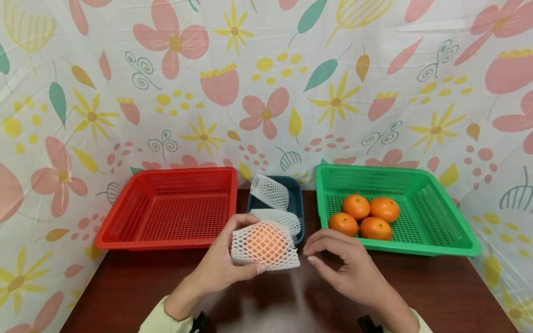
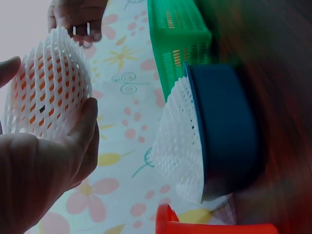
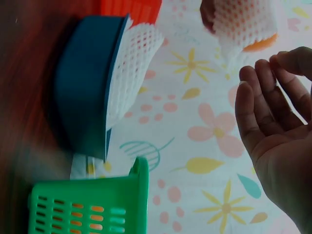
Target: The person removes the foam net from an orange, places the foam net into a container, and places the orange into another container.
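My left hand (image 1: 220, 264) holds an orange (image 1: 266, 242) covered by a white foam net sleeve (image 1: 241, 247), with the thumb along its near side. In the left wrist view the sleeve (image 2: 51, 87) wraps round the fruit, and the orange shows through its mesh. To the right of the sleeve's end is my right hand (image 1: 347, 266), fingers loosely bent with nothing in them. In the right wrist view this hand (image 3: 280, 112) stays apart from the netted orange. Behind the left hand, several white foam net sleeves (image 1: 270, 192) lie in a dark blue tray (image 1: 296, 189).
At the left on the dark brown table (image 1: 137, 286) stands a red basket (image 1: 166, 245) with no fruit in it. A green basket (image 1: 433, 247) at the right contains several bare oranges (image 1: 356, 206). Floral cloth (image 1: 266, 69) hangs behind everything.
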Demonstrator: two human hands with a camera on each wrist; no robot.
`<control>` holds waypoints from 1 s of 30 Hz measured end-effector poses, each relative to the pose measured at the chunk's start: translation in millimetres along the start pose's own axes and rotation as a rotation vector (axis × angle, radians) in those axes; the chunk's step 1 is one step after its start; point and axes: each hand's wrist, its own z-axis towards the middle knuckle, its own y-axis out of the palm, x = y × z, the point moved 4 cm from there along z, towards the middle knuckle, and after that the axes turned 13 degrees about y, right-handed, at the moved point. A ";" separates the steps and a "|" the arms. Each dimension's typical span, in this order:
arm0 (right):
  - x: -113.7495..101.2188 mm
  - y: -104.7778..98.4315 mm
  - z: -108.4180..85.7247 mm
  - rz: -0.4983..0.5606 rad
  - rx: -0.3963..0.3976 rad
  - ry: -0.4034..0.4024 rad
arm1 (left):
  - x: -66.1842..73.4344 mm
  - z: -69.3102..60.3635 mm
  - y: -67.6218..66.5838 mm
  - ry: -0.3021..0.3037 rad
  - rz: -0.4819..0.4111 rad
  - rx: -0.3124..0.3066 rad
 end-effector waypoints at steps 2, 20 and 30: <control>-3.0 1.2 -0.3 0.015 0.002 -0.005 | -2.2 0.0 0.1 0.002 0.006 -0.005; -7.9 13.2 -2.8 0.029 0.039 -0.067 | -16.1 -5.5 16.4 -0.038 -0.021 -0.045; -7.0 16.0 -4.2 0.005 0.029 -0.078 | -19.1 -5.7 18.8 -0.004 -0.011 -0.049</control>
